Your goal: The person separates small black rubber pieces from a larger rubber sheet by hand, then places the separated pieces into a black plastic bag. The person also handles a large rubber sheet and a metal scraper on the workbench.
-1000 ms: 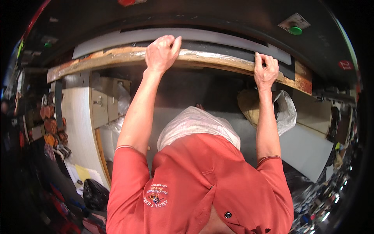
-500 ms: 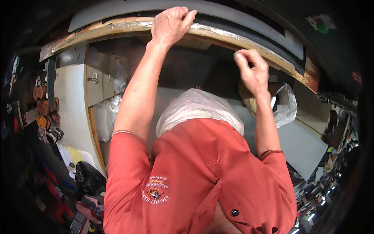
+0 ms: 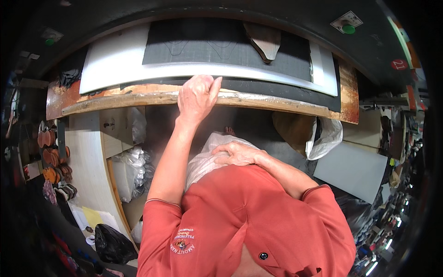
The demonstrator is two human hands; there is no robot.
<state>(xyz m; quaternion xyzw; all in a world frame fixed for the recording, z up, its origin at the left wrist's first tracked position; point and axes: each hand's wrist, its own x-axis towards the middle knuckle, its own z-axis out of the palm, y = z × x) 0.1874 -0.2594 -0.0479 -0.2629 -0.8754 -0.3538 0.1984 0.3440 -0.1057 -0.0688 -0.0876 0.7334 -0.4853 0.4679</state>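
Note:
My left hand (image 3: 197, 98) is closed over the front wooden edge (image 3: 267, 102) of the worktable, its thumb pointing up; the fingertips are hidden. My right hand (image 3: 234, 153) lies at my waist, fingers a little apart, against whitish wrapped cloth (image 3: 198, 159). Beyond the left hand, a white board (image 3: 110, 62) rests on the table with a black sheet (image 3: 194, 53) on it. Faint curved outlines mark the sheet. A brown-grey block tapering to a blunt point (image 3: 266, 44) sits at the sheet's far side.
A dark machine beam with green buttons (image 3: 348, 29) spans the far side. Under the table are a pale cabinet (image 3: 83, 152) and a white bag (image 3: 325, 138). A black plastic bag (image 3: 110, 244) lies lower left, a grey panel (image 3: 353, 171) at right.
My right hand has moved from near the table edge back to my waist. The left stays on the edge. The view has tilted, showing more of the board, black sheet and block.

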